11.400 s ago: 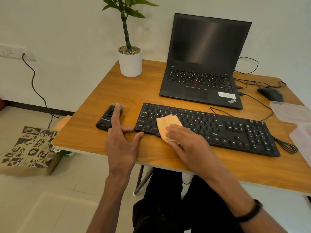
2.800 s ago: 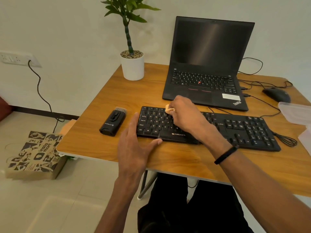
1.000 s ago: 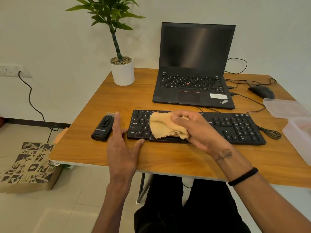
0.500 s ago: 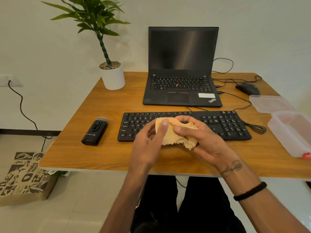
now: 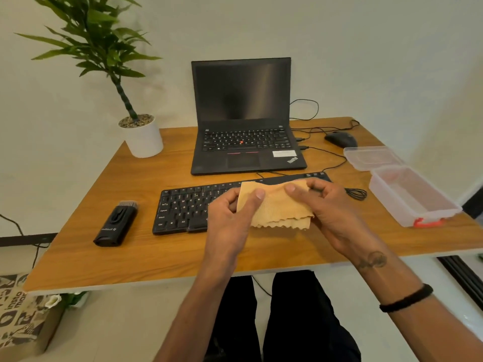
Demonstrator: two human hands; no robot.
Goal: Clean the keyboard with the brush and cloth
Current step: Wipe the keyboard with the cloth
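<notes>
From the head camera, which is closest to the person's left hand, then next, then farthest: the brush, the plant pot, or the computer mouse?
Measured from the left hand, which holds the cloth over the keyboard:
1. Brush: lying on the desk just left of the keyboard.
2. Plant pot: at the far left corner.
3. Computer mouse: far right, beyond the laptop.

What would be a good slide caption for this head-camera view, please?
Both hands, left hand and right hand, hold the cloth spread above the keyboard; brush lies alongside.
</notes>
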